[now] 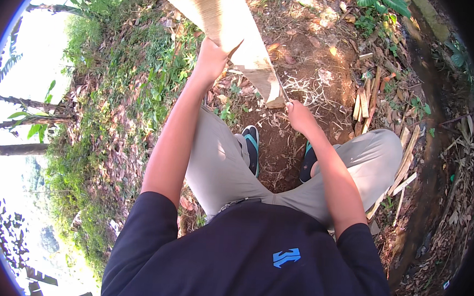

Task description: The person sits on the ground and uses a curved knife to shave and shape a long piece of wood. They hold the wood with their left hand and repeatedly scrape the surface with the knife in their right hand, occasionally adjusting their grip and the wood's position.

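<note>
A long, pale wooden plank slants from the top of the view down toward my knees, its grain showing and its near end broken or rough-cut. My left hand is closed on the plank's left edge. Beside those fingers a dark, narrow mark crosses the wood; whether it is a split or a shadow I cannot tell. At the near right corner my right hand is closed around something mostly hidden by the fingers. A thin dark strip runs from that hand along the plank's edge.
My feet in dark flip-flops with teal straps stand on brown soil under the plank. Split wood pieces lie to the right, with longer strips by my right knee. Green plants and leaf litter cover the left side.
</note>
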Motion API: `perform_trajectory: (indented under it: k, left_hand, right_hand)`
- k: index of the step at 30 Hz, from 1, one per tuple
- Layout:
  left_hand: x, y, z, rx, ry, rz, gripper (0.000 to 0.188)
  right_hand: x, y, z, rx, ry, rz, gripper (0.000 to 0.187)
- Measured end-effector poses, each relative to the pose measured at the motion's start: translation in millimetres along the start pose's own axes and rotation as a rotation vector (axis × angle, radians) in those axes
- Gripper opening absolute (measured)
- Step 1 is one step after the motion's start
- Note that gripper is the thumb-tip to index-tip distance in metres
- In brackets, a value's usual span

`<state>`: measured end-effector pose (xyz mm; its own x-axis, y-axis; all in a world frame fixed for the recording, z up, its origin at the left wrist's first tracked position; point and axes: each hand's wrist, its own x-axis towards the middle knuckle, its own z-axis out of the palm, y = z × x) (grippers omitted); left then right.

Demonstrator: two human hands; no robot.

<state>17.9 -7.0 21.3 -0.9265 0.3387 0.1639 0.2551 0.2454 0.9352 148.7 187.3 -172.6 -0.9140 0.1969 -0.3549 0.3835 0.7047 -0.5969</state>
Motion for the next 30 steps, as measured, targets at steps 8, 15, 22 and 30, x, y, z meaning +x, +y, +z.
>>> perform_trajectory:
  k: [8, 15, 22, 30]
  left_hand:
    - [14.7, -2.4, 2.6, 0.062, -0.282, 0.172, 0.028]
    - [3.2, -45.6, -18.6, -0.539, 0.304, -0.152, 0.070]
    - [-21.6, -75.5, -85.9, -0.835, 0.477, -0.020, 0.028]
    - [-65.3, -98.2, -102.6, -0.651, 0.313, 0.168, 0.028]
  right_hand:
    - [0.7, 10.1, -8.7, 0.003, -0.007, 0.023, 0.039]
    - [-7.9, -2.7, 14.5, 0.087, -0.055, -0.017, 0.040]
    - [-16.8, -17.3, 49.7, 0.189, -0.126, -0.087, 0.041]
    - [-49.9, -38.5, 67.9, 0.110, -0.155, -0.031, 0.038]
